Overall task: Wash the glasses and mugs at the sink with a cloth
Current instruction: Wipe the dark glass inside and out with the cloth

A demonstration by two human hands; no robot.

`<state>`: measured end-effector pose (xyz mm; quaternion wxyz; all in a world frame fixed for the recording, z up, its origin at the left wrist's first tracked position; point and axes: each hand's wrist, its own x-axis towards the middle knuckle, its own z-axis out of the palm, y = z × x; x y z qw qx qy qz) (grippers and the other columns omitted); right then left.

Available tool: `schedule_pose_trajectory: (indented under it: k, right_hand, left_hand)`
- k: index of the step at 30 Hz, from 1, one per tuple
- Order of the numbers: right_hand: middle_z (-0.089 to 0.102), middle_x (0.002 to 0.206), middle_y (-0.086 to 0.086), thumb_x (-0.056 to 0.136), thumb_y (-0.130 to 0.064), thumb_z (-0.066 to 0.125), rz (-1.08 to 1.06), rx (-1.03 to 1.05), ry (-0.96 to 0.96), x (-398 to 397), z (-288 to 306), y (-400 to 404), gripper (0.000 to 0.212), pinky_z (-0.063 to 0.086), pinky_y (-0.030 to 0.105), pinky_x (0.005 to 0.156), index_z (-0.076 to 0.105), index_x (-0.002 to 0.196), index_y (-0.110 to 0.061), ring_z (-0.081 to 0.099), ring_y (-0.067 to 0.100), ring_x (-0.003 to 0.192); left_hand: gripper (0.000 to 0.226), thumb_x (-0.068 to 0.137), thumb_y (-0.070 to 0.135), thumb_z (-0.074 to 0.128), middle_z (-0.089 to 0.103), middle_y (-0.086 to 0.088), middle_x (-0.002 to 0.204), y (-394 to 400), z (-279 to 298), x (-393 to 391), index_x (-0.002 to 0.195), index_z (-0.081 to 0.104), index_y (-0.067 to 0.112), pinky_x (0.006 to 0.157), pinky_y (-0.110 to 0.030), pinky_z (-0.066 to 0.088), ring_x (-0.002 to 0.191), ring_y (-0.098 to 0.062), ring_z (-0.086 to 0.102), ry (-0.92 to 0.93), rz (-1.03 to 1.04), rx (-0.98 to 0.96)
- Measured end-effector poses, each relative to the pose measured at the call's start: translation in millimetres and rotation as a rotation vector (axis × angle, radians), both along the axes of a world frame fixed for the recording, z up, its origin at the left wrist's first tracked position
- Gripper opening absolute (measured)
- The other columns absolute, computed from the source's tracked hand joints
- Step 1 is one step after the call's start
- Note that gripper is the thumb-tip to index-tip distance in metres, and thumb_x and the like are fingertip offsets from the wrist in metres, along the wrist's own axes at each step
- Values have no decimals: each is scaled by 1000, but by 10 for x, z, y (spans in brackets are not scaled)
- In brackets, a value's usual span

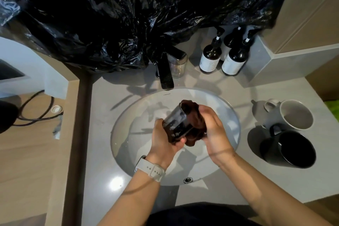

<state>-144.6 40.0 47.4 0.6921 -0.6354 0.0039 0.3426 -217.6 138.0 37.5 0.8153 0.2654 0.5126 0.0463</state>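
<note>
Over the white sink basin (227, 115), my left hand (163, 139) grips a clear glass (175, 122), tilted with its mouth toward the upper right. My right hand (212, 124) presses a dark brown cloth (195, 124) into and around the glass's mouth. On the counter to the right stand a white mug (293, 115) and, nearer me, a black mug (289, 149). A second clear glass (177, 68) stands behind the black faucet (166, 71).
Black plastic sheeting (119, 14) covers the wall above the faucet. Three dark pump bottles (222, 55) stand at the back right of the grey counter (102, 115). A black cable (34, 108) lies on the wooden surface at left.
</note>
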Motion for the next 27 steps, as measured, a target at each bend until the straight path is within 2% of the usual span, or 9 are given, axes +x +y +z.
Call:
schedule_pose_trajectory:
  k: [6, 9, 12, 14, 17, 19, 22, 24, 27]
  right_hand:
    - [71, 102, 15, 88, -17, 66, 241, -60, 221, 219, -34, -95, 26, 58, 29, 68, 64, 112, -6, 69, 24, 91]
    - [71, 88, 19, 87, -12, 68, 319, -237, 25, 318, -79, -100, 18, 57, 34, 71, 68, 95, 4, 67, 29, 80]
    - [68, 69, 11, 86, -13, 71, 327, -326, -157, 362, -92, -100, 16, 54, 31, 66, 67, 74, -4, 64, 21, 64]
    - [62, 55, -1, 85, -18, 72, 360, -438, -341, 394, -69, -73, 25, 47, 20, 56, 63, 62, -11, 59, 10, 51]
    - [55, 51, -3, 84, -26, 69, 507, -595, -603, 419, -39, 1, 33, 38, 16, 50, 57, 56, -14, 52, 7, 49]
    - [54, 51, -5, 85, -25, 69, 561, -570, -590, 433, -37, 33, 36, 37, 14, 51, 54, 53, -17, 51, 4, 49]
    - [59, 56, -8, 88, -21, 67, 514, -421, -421, 467, -33, 11, 27, 41, 12, 58, 60, 63, -15, 54, -2, 52]
    - [69, 75, 1, 92, -21, 64, 370, -237, -276, 476, -53, -52, 17, 48, 23, 74, 68, 85, -6, 63, 7, 71]
    - [71, 105, 11, 93, -26, 56, 97, 155, 7, 389, -17, -218, 30, 52, 35, 82, 67, 113, -6, 67, 22, 93]
  left_hand:
    - [42, 101, 43, 41, 69, -9, 76, 50, -1, -81, 90, 67, 12, 54, -30, 40, 66, -24, 56, -112, -138, 117]
    - [47, 102, 47, 39, 72, -10, 83, 90, 0, -113, 99, 66, 8, 64, -32, 45, 70, -26, 63, -100, -282, 320]
    - [47, 92, 59, 48, 70, 2, 105, 218, -36, -181, 109, 64, 18, 92, -28, 47, 101, -11, 65, -198, -525, 780]
    - [51, 76, 59, 64, 66, 11, 109, 284, 19, -182, 116, 56, 28, 91, -19, 45, 103, -2, 61, -292, -705, 915]
    - [97, 60, 64, 79, 65, 17, 115, 313, 52, -120, 141, 31, 42, 90, -17, 47, 101, 1, 62, -201, -1007, 1248]
    - [88, 62, 64, 79, 69, 17, 103, 303, 53, -101, 136, 35, 45, 86, -23, 52, 91, -1, 65, -160, -948, 1437]
    - [64, 68, 48, 82, 70, 13, 89, 263, 48, -87, 119, 47, 36, 81, -28, 54, 82, -5, 67, -235, -820, 1285]
    - [60, 70, 43, 82, 71, 7, 96, 211, 15, -100, 119, 50, 30, 87, -29, 54, 90, -10, 69, -285, -738, 1046]
    - [65, 73, 44, 77, 67, -7, 116, 72, -20, -110, 126, 51, 17, 96, -43, 53, 109, -24, 65, -346, -450, 542]
